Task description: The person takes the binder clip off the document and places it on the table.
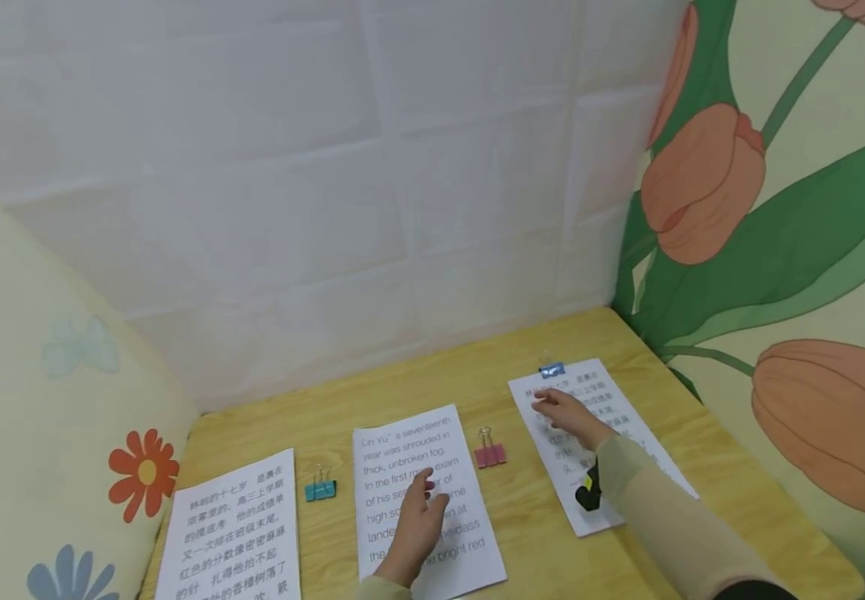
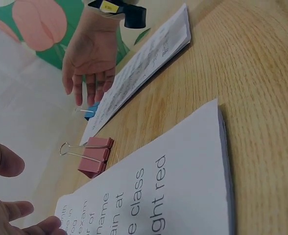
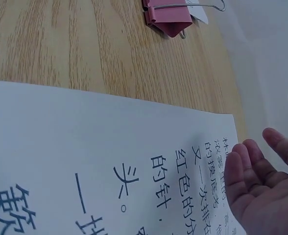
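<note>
My left hand (image 1: 417,533) hovers over the middle stack of paper (image 1: 470,546), printed in English, with its fingers loosely bent and nothing in them. Above the right stack of paper (image 1: 590,521), printed in Chinese, is my right hand (image 1: 572,418), its fingers relaxed and holding nothing; the palm shows in the left wrist view. At that stack's top edge sits a blue binder clip (image 1: 552,370). A pink binder clip (image 1: 490,455) lies between the middle and right stacks, its wire handles pointing toward the back wall.
At the left is another stack of paper (image 1: 241,525) with Chinese print. A teal binder clip (image 1: 321,490) lies between it and the middle stack. The wooden table (image 1: 417,379) meets a white-covered wall (image 1: 267,233) at the back and painted walls at the sides.
</note>
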Demonstrator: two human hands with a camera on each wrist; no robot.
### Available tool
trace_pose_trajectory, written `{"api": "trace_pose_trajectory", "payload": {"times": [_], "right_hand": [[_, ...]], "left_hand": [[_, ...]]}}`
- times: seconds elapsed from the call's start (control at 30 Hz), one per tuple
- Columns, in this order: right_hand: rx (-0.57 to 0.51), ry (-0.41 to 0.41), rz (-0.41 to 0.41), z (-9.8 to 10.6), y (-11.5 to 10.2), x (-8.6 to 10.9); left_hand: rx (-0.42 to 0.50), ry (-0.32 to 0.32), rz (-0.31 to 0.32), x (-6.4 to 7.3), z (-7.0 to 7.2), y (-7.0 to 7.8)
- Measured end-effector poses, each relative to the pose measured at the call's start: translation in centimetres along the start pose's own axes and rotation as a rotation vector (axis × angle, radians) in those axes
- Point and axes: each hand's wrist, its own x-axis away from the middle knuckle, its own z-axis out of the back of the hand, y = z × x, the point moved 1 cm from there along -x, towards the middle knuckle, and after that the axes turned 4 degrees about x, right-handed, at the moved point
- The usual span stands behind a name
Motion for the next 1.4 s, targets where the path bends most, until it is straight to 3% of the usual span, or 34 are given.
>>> {"api": "trace_pose_trajectory", "payload": {"times": [0.3,0.43,0.53,0.67,0.9,1.4], "right_hand": [[0.071,0.055,-0.002,0.7,0.3,-0.2],[0.077,0.064,-0.042,0.8,0.8,-0.3],[0.074,0.068,-0.082,0.8,1.2,-0.3],[0.111,0.087,-0.076,0.8,1.4,-0.4],[0.174,0.126,-0.043,1.3,2.0,-0.7],[0.245,0.193,-0.084,2.4,3.4,-1.4]], "left_hand": [[-0.003,-0.105,-0.022,-0.5,-2.0,0.5],[0.003,-0.15,-0.033,-0.4,-2.9,0.7],[0.008,-0.153,-0.071,-0.3,-3.5,0.8],[0.023,-0.167,-0.107,-0.2,-4.1,0.9],[0.069,-0.221,-0.082,-0.4,-5.1,0.9],[0.084,-0.269,-0.089,-0.6,-7.0,0.9]]}}
